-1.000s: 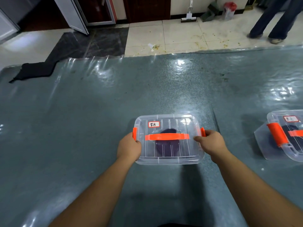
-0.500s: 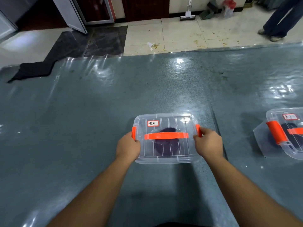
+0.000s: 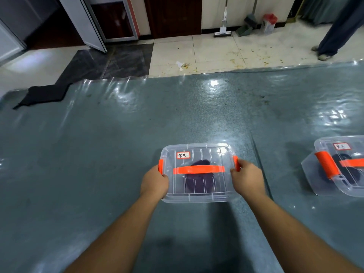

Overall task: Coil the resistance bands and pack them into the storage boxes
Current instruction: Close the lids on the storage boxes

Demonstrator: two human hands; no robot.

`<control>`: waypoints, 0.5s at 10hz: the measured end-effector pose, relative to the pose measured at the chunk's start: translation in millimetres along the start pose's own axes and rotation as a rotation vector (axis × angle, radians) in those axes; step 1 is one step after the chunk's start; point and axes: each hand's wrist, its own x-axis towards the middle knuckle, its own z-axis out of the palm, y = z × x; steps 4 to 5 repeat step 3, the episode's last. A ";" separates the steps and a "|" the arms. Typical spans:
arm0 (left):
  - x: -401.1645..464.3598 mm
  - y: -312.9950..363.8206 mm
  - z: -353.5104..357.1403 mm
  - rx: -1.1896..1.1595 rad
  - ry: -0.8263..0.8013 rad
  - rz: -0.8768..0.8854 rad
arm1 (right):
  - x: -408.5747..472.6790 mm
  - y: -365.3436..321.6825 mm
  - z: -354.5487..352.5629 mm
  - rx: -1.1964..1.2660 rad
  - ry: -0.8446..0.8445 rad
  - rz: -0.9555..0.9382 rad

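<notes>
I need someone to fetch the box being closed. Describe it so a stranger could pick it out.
On the grey-green mat, look near its front middle for the clear lidded storage box gripped by the left hand and right hand. Unlike the second clear box at the right edge, it holds a purple coiled band.

Glossy grey mat [image 3: 98, 154]; cream tiled floor [image 3: 216, 52]; dark doors [image 3: 173, 16].

A lidded storage box [image 3: 199, 174] sits on the mat [image 3: 98, 154] toward its near edge, a coiled band [image 3: 199, 179] inside. The left hand [image 3: 154, 183] and right hand [image 3: 248, 179] flank its sides. A second box [image 3: 342, 166] lies at the right edge.
</notes>
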 end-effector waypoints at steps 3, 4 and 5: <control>-7.5 -4.5 3.0 0.226 0.043 0.205 | -16.7 -12.3 -12.3 -0.372 -0.113 -0.155; -7.5 -4.5 3.0 0.226 0.043 0.205 | -16.7 -12.3 -12.3 -0.372 -0.113 -0.155; -7.5 -4.5 3.0 0.226 0.043 0.205 | -16.7 -12.3 -12.3 -0.372 -0.113 -0.155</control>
